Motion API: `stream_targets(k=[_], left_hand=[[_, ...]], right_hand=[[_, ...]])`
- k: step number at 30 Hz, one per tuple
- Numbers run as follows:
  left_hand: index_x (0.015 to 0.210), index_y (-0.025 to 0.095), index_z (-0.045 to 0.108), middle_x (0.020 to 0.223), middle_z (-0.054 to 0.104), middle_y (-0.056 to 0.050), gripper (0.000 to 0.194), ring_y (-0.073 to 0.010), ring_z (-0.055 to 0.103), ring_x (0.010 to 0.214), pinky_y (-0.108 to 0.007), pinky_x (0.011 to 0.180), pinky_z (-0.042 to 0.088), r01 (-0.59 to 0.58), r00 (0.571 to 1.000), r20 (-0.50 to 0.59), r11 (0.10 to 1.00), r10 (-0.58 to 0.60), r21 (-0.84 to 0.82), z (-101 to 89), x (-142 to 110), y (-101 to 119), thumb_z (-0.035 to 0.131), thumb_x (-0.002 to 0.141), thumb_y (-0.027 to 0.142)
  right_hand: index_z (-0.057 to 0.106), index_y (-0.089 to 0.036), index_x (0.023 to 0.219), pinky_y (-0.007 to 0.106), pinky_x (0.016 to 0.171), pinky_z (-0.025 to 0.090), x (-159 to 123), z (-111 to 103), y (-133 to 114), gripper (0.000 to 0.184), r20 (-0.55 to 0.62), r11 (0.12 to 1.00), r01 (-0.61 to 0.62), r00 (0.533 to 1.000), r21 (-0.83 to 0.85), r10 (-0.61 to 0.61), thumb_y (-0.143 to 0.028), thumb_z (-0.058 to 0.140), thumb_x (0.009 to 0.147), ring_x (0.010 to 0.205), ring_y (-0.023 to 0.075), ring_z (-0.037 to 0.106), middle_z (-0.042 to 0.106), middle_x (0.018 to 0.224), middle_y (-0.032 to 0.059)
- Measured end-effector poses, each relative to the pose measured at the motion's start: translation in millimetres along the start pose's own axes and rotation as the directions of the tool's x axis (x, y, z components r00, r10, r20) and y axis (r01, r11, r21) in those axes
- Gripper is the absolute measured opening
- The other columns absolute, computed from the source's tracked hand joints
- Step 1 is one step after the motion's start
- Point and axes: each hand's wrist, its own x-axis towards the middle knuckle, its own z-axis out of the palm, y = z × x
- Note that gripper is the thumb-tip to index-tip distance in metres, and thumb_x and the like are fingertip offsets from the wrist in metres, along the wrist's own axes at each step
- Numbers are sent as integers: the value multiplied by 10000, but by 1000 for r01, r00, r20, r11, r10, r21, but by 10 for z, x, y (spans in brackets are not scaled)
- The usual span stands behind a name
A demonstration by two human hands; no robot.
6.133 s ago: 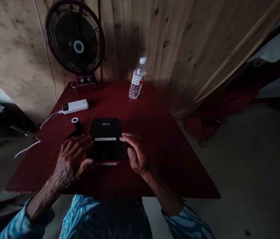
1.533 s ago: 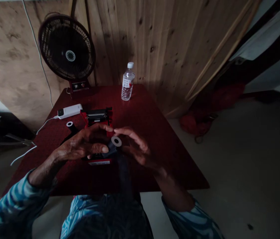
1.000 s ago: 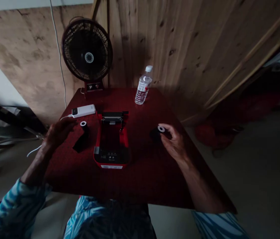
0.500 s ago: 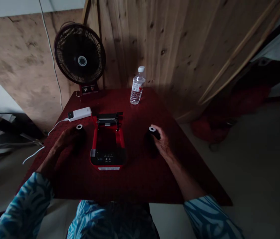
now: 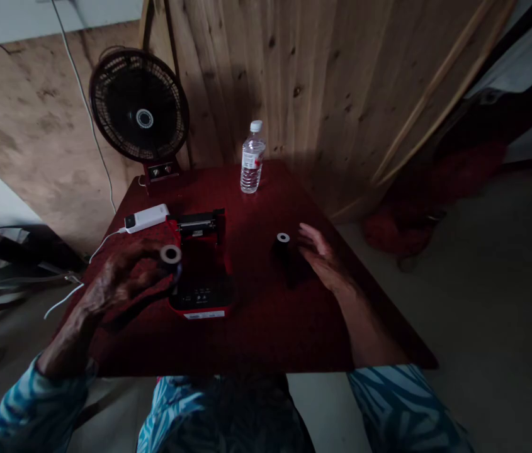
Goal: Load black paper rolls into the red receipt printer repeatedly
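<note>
Up comes the left roll [image 5: 170, 255], now gripped in your left hand [image 5: 126, 277]. Your right hand [image 5: 320, 255] is open, just beside the right roll [image 5: 283, 239] on the bench [image 5: 275, 340].

Dark fan [image 5: 139, 104] by the wall [image 5: 247, 75] — clear bottle [image 5: 251, 160] right of it.

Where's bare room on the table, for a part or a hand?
Bare table: near band between red machine and front edge; patch between bottle, standing roll and right hand; gap between machine and that roll. Crowded: left side, with power bank, left hand, held roll and its dark strip.
</note>
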Motion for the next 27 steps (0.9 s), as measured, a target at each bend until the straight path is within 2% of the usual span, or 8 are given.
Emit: stream_targets(k=[3,5,9,13,15,21,24,27], left_hand=[[1130,222,727,1120,767,-81,329,-268,713,1037,-377,914,569,-198,978,98,963,183,184,142,213,130,683,856,399],[1205,237,717,1180,761,-73,338,-261,716,1062,-375,931,565,-266,959,188,905,213,332,248,347,182,648,896,354],[1302,264,691,1285,725,-109,399,-340,688,1165,-464,953,554,-171,960,281,778,-7,605,400,494,340,611,917,200],[1251,287,725,1237,739,-142,354,-417,696,1125,-547,882,558,-153,933,332,680,-141,717,501,577,477,532,965,205],[1173,271,760,1192,754,-144,329,-403,709,1092,-531,868,559,-179,913,372,657,-167,732,560,637,475,513,970,189],[1047,224,797,1155,765,-137,290,-328,708,1072,-452,939,530,-256,888,448,703,-100,663,661,824,285,591,889,94],[1136,247,773,1211,755,-116,297,-322,714,1075,-441,939,538,-268,887,459,745,-57,611,560,780,220,610,905,157],[1210,240,735,1191,766,-90,313,-281,736,1019,-385,906,558,-229,931,364,827,31,514,379,547,207,531,982,303]], right_hand=[[564,-290,1341,565,1057,495,17,-4,66,540,-102,1000,13,995,-17,-15,-342,633,808,1170,282,668,673,1295,106],[590,-284,1307,562,1023,516,19,26,80,501,-118,999,29,992,-25,-32,-361,627,814,1120,284,685,691,1258,110],[618,-245,1265,567,1025,506,11,71,52,481,-116,999,22,993,-32,-26,-369,631,800,1104,292,689,702,1242,126],[628,-261,1236,575,1046,484,14,58,16,451,-110,998,28,993,-49,-34,-359,624,796,1134,299,675,708,1234,116],[630,-263,1224,568,1052,480,19,46,3,441,-106,999,35,994,-40,-39,-357,622,793,1141,297,669,707,1236,115],[644,-246,1195,562,1049,472,23,49,-17,436,-103,1000,5,995,-10,-6,-408,645,791,1118,296,671,710,1228,124],[651,-248,1194,570,1040,469,19,52,-2,457,-141,1000,10,990,-26,-14,-456,661,787,1118,297,667,717,1201,110],[658,-280,1190,563,1020,482,35,23,26,460,-229,1000,13,973,-29,-19,-489,673,781,1085,278,666,724,1150,74]])
